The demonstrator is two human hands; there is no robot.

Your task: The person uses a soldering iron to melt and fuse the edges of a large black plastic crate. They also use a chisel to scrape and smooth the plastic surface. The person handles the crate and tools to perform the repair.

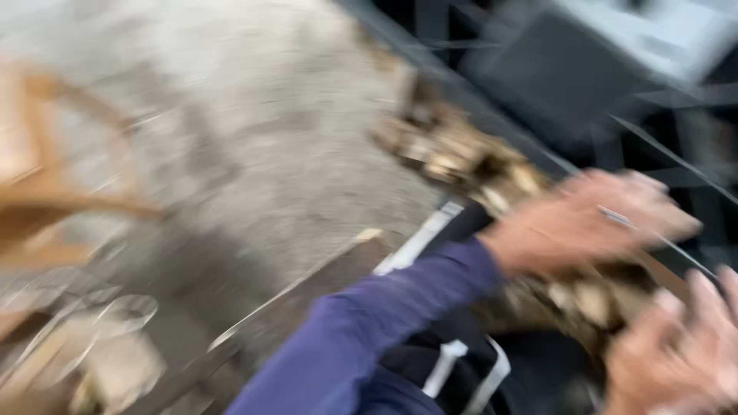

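Nearest the camera, a blue sleeve [361,338] runs up from the bottom edge toward the right, and below it lies a dark bag or garment with 2 white straps [461,369] (too blurred to say which). The sleeve ends in the left hand [584,219], which reaches out flat, palm down, over a heap of pale brown wood pieces [461,157]; its fingers look loosely extended, side by side, but the blur is so heavy that I cannot tell whether they grip anything or merely rest on the wood. At the bottom right corner the right hand [676,346] shows with its fingers raised and slightly apart, just beside the near end of the same heap; whether it touches the wood cannot be told. The heap stretches diagonally from between the 2 hands up toward the middle of the view, along the edge of a dark metal frame [607,131] with thin bars. To the left, a wooden board [307,292] lies on grey gravel ground [254,115], and at the far left edge a tan wooden chair-like shape [54,192] stands smeared by motion. Farthest off, at the top right, sits a pale grey box-like thing [661,31]
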